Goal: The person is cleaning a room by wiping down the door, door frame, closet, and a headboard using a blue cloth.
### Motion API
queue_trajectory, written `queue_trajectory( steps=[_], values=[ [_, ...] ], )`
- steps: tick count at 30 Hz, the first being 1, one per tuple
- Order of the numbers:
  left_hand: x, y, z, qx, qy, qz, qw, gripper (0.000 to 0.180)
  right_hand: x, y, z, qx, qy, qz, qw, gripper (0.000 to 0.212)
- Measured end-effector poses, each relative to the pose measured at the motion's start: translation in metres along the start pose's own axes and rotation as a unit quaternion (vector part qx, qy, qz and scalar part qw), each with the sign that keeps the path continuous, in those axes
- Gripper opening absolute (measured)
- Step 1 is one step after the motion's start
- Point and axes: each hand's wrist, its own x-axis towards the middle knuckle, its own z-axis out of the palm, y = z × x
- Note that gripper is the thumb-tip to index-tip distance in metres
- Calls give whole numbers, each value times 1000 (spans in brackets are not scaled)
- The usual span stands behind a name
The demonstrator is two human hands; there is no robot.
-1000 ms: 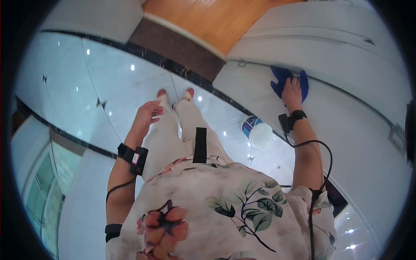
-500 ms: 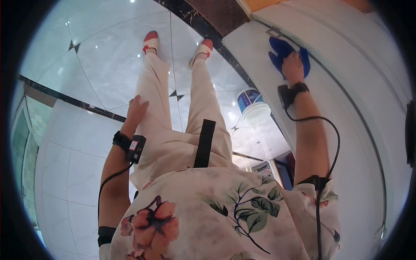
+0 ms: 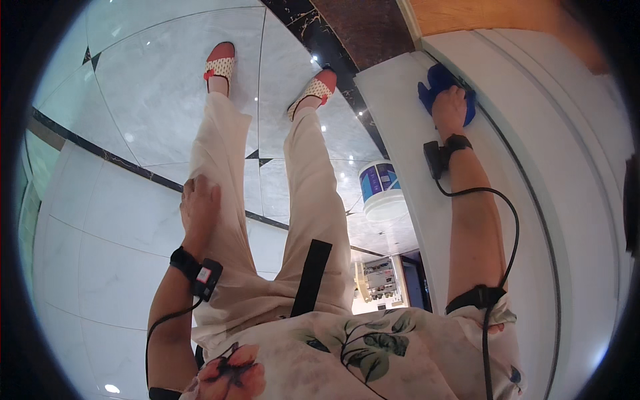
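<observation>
My right hand (image 3: 449, 109) presses a blue cloth (image 3: 433, 89) flat against a white ledge (image 3: 400, 120) at the upper right, next to a white panelled surface (image 3: 573, 200). The cloth shows around my fingers. My left hand (image 3: 199, 208) hangs at my side and rests against my left thigh, holding nothing, fingers loosely apart. Both wrists carry black bands with cables.
A round white tub with a blue label (image 3: 381, 192) stands on the floor by the ledge's foot. The glossy white tiled floor (image 3: 120, 220) with black inlay lines lies below. My feet in red patterned sandals (image 3: 220, 63) stand near a dark stone border (image 3: 320, 40).
The view has tipped further down, so my legs and feet fill the middle. My right hand with the cloth stayed on the ledge; my left hand dropped to my thigh.
</observation>
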Motion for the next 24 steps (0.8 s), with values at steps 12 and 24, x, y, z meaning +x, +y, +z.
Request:
queue_trajectory(
  steps=[12, 24],
  values=[
    [-61, -4, -53, 6, 1, -17, 1000, 42, 25, -46, 27, 121, -141, -54, 981, 36],
    [-72, 10, -52, -60, 39, 14, 997, 42, -69, -113, 19, 56, -211, -298, 929, 47]
  ],
)
